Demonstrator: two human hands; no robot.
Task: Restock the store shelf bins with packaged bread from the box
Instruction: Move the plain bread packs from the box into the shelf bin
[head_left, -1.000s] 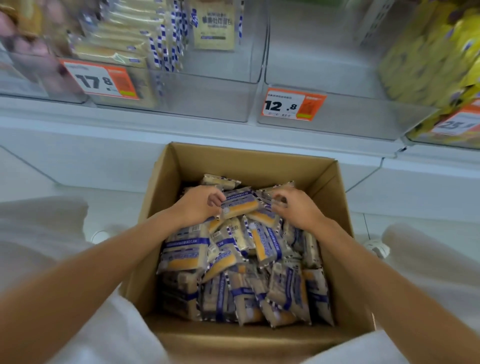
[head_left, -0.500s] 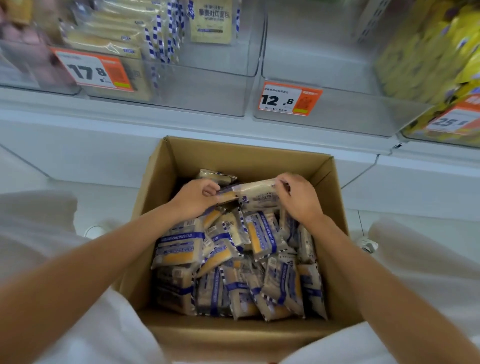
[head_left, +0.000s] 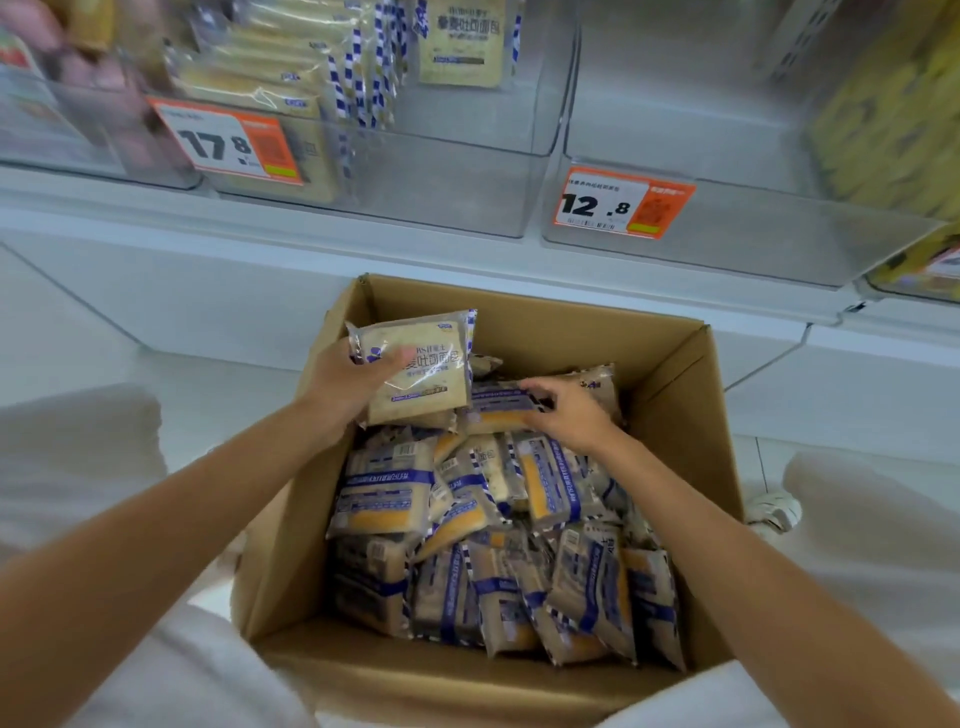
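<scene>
An open cardboard box (head_left: 675, 374) on the floor holds several blue-and-white bread packets (head_left: 389, 488). My left hand (head_left: 348, 379) grips one bread packet (head_left: 421, 374) lifted above the box's far left corner, label side up. My right hand (head_left: 571, 415) curls its fingers round another packet (head_left: 498, 408) that lies on the pile at the back of the box. Above, the clear shelf bin (head_left: 415, 192) with the 17.8 price tag (head_left: 228, 143) holds matching bread packets (head_left: 291, 67) at its left and back.
A clear bin (head_left: 753, 244) with a 12.8 tag (head_left: 621, 202) sits to the right and looks bare inside. Yellow packaged goods (head_left: 898, 104) fill the far right bin. Pink packets (head_left: 47, 67) are at the far left. White shelf fronts run below the bins. My knees flank the box.
My left hand has lifted one packet up and turned it label side up. My right hand let go of that packet and took hold of another one on the pile.
</scene>
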